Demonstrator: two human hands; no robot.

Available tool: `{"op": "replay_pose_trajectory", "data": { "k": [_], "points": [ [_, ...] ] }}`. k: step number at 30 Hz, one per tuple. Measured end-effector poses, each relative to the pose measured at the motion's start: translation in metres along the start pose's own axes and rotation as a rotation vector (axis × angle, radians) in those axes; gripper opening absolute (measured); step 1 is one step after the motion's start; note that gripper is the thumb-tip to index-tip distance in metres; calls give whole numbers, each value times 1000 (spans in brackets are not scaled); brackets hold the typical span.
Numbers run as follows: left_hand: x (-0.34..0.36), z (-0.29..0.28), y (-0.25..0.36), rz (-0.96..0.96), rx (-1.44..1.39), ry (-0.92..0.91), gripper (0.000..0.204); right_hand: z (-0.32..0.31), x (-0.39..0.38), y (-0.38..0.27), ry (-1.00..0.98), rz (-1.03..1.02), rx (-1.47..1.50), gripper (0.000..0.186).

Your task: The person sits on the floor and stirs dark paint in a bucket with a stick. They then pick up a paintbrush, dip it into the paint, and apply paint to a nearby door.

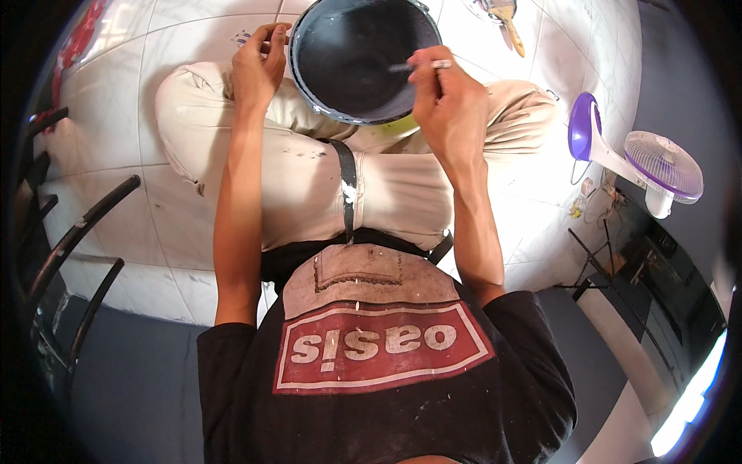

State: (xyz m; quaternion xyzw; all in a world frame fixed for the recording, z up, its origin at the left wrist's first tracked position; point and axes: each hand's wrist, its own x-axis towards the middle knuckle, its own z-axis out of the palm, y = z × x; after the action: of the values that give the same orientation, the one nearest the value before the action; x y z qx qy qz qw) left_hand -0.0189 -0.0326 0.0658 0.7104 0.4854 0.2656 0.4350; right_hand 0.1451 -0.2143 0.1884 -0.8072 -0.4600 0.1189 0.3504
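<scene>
A round bucket (430,46) of dark grey paint (352,58) stands in front of my crossed legs, its far edge cut off by the picture's top. My left hand (261,68) is at the bucket's left rim, fingers bent and closed against it; the exact grip is partly hidden. Over the bucket's right side, my right hand (452,100) is closed around a thin pale stick (442,64). The stick's inner end points into the bucket and is blurred, so its tip cannot be made out.
A paintbrush (510,31) with a wooden handle lies on the white tiled floor (116,139) at the far right. A purple-and-white fan (663,166) stands on the right. Black metal bars (85,220) rise at the left, and a dark thin-legged stand (610,267) is at the lower right.
</scene>
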Motion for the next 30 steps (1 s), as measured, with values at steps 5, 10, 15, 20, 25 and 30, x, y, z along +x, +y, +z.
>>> {"op": "replay_pose_trajectory", "data": {
  "k": [5,10,15,20,25,30],
  "points": [
    [2,3,-7,53,-5,22,30,3,-2,3,13,-4,51,18],
    [3,4,-12,21,-2,8,31,9,-3,2,25,80,182,18],
    [2,2,-5,2,22,-9,30,7,2,-1,5,23,70,19],
    [3,4,-8,34,4,-6,31,7,5,-4,-78,2,-17,22],
    [3,4,-12,16,-11,-12,31,16,1,-6,33,6,148,19],
    [1,3,-9,30,18,10,30,14,0,-9,57,48,153,15]
  ]
}}
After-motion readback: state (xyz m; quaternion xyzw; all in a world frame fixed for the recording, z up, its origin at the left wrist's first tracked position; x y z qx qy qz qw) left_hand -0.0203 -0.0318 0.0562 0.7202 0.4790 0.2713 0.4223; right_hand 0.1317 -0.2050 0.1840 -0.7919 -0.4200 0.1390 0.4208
